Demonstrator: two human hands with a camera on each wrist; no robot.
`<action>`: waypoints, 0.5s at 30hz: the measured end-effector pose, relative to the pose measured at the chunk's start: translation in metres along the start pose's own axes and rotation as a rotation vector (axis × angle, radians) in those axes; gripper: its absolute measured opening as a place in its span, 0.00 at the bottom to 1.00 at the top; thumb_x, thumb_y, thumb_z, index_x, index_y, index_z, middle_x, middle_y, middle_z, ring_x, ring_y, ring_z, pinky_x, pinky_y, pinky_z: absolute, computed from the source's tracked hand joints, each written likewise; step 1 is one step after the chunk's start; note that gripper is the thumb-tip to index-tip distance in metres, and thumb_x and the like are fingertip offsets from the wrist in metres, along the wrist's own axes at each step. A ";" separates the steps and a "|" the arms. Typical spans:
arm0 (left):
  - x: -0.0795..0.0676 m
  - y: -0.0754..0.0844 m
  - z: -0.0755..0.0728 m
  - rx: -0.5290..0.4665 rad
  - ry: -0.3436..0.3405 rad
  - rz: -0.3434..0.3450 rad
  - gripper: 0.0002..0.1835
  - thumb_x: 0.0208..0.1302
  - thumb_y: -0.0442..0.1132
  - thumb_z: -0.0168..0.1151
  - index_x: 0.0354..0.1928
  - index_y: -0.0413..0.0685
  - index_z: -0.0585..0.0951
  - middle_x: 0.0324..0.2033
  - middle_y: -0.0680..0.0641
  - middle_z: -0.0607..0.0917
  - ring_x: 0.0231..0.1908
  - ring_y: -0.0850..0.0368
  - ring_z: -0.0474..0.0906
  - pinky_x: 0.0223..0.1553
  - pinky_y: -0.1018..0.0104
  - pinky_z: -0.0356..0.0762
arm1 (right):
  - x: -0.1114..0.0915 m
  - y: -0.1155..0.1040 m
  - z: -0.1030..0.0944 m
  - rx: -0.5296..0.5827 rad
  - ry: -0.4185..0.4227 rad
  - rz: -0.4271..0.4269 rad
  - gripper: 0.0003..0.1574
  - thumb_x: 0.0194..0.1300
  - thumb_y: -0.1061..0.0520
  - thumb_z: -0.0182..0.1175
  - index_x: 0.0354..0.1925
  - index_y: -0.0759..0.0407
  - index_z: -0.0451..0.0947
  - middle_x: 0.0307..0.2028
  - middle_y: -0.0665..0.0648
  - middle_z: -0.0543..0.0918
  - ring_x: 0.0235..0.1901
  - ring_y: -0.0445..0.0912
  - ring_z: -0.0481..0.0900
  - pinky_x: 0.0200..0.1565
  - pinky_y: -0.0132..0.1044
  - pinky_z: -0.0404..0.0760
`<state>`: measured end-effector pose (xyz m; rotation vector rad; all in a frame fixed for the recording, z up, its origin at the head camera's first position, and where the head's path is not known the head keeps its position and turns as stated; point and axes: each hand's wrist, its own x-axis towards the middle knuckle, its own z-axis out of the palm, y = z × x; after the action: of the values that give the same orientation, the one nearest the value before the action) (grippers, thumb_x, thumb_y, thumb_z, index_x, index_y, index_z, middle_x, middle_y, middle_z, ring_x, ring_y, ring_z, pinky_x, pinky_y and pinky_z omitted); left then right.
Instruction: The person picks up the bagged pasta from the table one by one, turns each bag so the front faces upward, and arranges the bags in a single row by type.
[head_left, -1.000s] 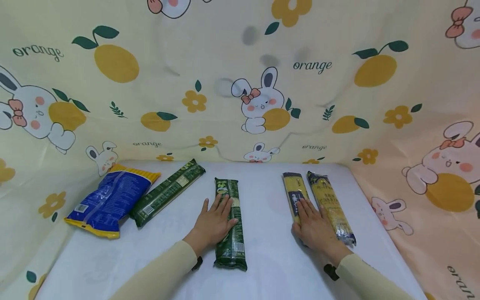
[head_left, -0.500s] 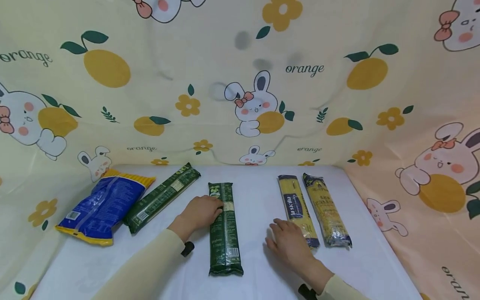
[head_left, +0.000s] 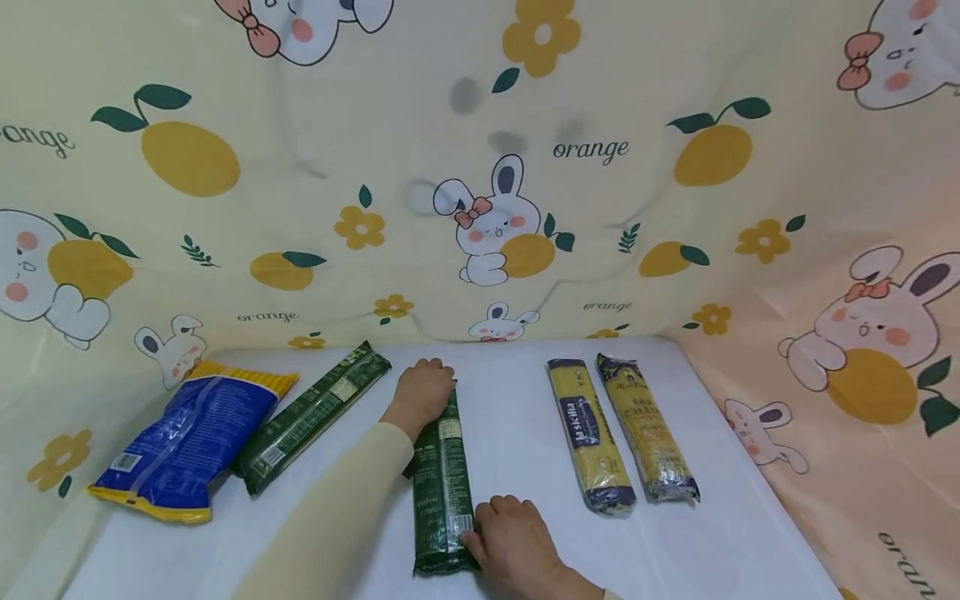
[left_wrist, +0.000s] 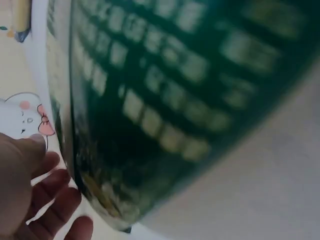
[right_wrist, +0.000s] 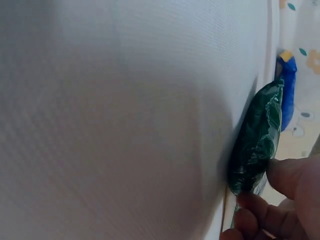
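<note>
A long green packet (head_left: 441,492) lies lengthwise on the white table, barcode end nearest me. At its far end is my left hand (head_left: 423,390), which covers part of the wrapper. In the left wrist view the left fingers (left_wrist: 60,205) are loosely bent beside the packet's edge, and the thumb stands apart from it. My right hand (head_left: 517,537) is at the near right corner. In the right wrist view its thumb (right_wrist: 287,175) presses on the packet's upper side while the fingers meet the lower edge, pinching it.
To the left, a second green packet (head_left: 315,417) lies slanted against a blue and yellow bag (head_left: 187,442). Two yellow spaghetti packets stretch out on the right, the la sicilia packet (head_left: 588,442) and a darker-ended packet (head_left: 648,433). A patterned cloth (head_left: 337,167) hangs behind the table.
My right hand has left the la sicilia packet and moved left to the green packet's near end. My left hand has slid from its middle to the far end. The head view has shifted slightly.
</note>
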<state>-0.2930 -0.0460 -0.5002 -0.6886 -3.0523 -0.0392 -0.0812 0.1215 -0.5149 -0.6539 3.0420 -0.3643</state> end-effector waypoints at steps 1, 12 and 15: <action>0.001 0.001 0.001 0.015 -0.012 -0.006 0.16 0.82 0.48 0.57 0.54 0.47 0.87 0.50 0.43 0.85 0.53 0.43 0.81 0.52 0.47 0.85 | 0.000 -0.001 0.001 0.000 -0.021 0.013 0.22 0.74 0.36 0.63 0.31 0.49 0.80 0.28 0.46 0.78 0.31 0.41 0.76 0.33 0.39 0.72; 0.001 0.002 0.014 0.099 0.058 0.000 0.16 0.83 0.47 0.54 0.51 0.43 0.85 0.47 0.42 0.77 0.48 0.44 0.69 0.53 0.47 0.73 | 0.000 -0.001 0.004 -0.002 -0.029 -0.001 0.24 0.73 0.36 0.64 0.31 0.52 0.82 0.29 0.47 0.82 0.32 0.42 0.79 0.33 0.37 0.69; 0.002 0.001 0.012 0.115 0.097 0.011 0.14 0.83 0.45 0.52 0.48 0.43 0.82 0.44 0.43 0.75 0.44 0.46 0.65 0.48 0.51 0.68 | 0.001 0.000 0.003 0.002 -0.038 0.005 0.23 0.73 0.36 0.64 0.30 0.51 0.81 0.28 0.46 0.81 0.32 0.41 0.78 0.33 0.36 0.67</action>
<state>-0.2941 -0.0436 -0.5122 -0.6755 -2.9309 0.0992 -0.0818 0.1200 -0.5178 -0.6455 3.0060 -0.3509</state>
